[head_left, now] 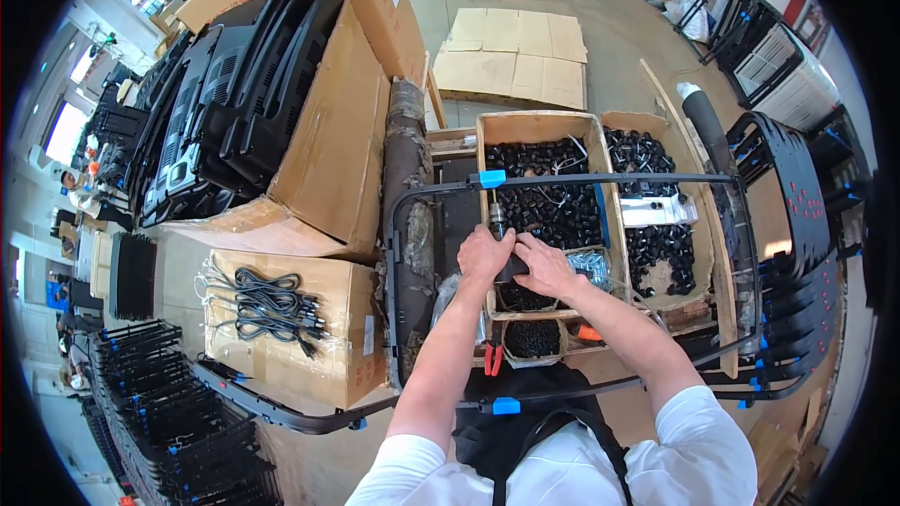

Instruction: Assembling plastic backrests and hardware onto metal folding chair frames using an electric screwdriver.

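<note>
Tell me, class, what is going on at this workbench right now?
A person in a white shirt and dark apron works over a wooden box of small black parts. The left hand grips a power driver, while the right hand meets it over a small dark piece; what exactly it is cannot be made out. A large black frame with blue clips surrounds the work area. Red-handled pliers lie near the body, and bundled black cables rest on a cardboard box to the left.

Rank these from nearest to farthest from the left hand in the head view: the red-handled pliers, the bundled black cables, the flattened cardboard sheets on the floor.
From the left hand:
1. Red-handled pliers, just below it, toward the person.
2. Bundled black cables, on the carton to the left.
3. Flattened cardboard sheets, far ahead on the floor.
</note>
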The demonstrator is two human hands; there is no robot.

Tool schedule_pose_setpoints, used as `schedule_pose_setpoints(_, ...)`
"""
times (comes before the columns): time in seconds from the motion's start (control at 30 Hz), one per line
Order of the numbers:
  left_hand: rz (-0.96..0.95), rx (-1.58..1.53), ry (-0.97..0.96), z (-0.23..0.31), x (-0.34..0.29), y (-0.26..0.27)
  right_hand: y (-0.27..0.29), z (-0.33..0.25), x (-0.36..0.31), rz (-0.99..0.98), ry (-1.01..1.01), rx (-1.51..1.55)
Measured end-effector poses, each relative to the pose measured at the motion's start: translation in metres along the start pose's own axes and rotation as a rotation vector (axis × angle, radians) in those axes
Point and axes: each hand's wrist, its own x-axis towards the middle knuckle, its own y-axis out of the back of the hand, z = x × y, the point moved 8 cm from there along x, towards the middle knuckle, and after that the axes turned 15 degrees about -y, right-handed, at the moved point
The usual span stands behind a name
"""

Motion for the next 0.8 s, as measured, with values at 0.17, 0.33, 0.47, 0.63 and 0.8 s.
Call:
schedule_pose_setpoints(0.17, -0.011, -0.023, -0.023, 0.000, -0.002, -0.002, 0.001, 0.000, -0.003, -0.013, -0.012, -0.015)
schedule_pose_setpoints(0.33, -0.009, -0.040, -0.030, 0.001, -0.009, -0.003, -0.002, -0.001, -0.009, -0.029, -0.036, -0.058)
schedule_pose_setpoints(0.47, 0.017, -0.047, -0.040, -0.001, -0.020, -0.004, -0.002, -0.005, -0.020, -0.035, -0.038, -0.056)
schedule_pose_setpoints(0.63, 0.027, -0.079, -0.037, 0.001, -0.064, 0.003, -0.012, -0.014, -0.056, -0.054, -0.078, -0.073)
schedule_pose_setpoints(0.8, 0.195, -0.608, -0.060, 0.008, -0.200, -0.002, 0.019, -0.072, -0.187, 0.116, 0.039, -0.035)
